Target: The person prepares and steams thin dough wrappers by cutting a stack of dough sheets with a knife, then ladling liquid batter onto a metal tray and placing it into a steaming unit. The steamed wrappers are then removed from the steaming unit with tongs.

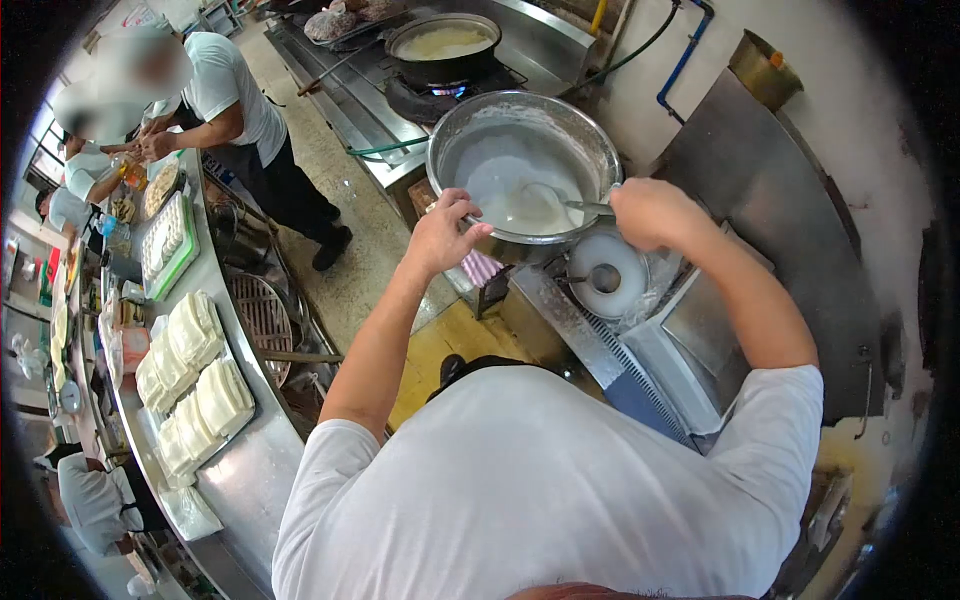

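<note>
A large steel bowl (606,150) holds a milky white liquid (490,165), with white residue on its inner wall. My left hand (445,235) grips the bowl's near left rim, thumb and fingers on either side of it. On the opposite side, my right hand (655,213) is closed around the handle of a ladle (545,205). The ladle's round head rests in the liquid, partly submerged. Just below the bowl, by my right forearm, sits a white ring-shaped part (612,280) with a dark central opening.
Beyond the bowl, a pot (445,42) stands over a lit burner. A steel machine with a slanted panel (780,170) is at my right. On the left, a steel counter (255,480) carries stacked pale sheets (205,405) and a tray (170,245); people work behind it.
</note>
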Action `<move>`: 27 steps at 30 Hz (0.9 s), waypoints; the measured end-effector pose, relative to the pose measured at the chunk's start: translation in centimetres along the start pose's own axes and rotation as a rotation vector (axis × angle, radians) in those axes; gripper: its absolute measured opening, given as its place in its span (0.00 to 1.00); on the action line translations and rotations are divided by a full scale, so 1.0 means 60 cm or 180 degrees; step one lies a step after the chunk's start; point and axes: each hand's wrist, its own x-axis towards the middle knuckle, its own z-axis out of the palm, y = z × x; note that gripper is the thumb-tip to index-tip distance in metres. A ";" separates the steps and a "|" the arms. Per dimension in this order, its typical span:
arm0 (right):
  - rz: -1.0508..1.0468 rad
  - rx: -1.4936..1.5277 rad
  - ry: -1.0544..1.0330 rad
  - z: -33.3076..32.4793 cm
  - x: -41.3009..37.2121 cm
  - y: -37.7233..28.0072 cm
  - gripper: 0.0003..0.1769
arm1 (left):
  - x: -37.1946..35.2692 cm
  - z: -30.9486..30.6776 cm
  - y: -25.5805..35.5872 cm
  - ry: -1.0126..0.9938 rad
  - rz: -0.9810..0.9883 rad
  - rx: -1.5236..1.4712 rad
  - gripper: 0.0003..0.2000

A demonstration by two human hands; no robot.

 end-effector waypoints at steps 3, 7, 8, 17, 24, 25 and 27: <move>-0.0017 0.0143 -0.0223 0.001 0.007 -0.010 0.09 | -0.001 0.003 -0.005 -0.0005 -0.0022 0.0020 0.20; -0.0142 0.0143 0.0193 0.031 -0.004 -0.086 0.08 | -0.003 0.007 -0.016 0.0129 0.0186 -0.0071 0.22; -0.0142 0.0135 0.0179 0.047 -0.002 -0.096 0.08 | -0.003 0.006 -0.016 0.0119 0.0192 -0.0116 0.22; 0.0175 -0.0224 0.0115 0.048 0.013 -0.043 0.09 | -0.003 0.005 -0.004 0.0118 0.0048 -0.0139 0.21; 0.0123 0.0384 -0.0583 -0.039 0.004 -0.045 0.11 | 0.000 0.010 -0.013 0.0214 0.0238 0.0026 0.21; 0.0131 0.0381 -0.0596 -0.030 0.004 -0.060 0.11 | -0.001 0.007 -0.012 0.0118 0.0131 -0.0034 0.21; 0.0028 0.0341 -0.0127 0.005 0.000 -0.101 0.10 | -0.003 0.005 -0.010 0.0018 0.0001 -0.0107 0.21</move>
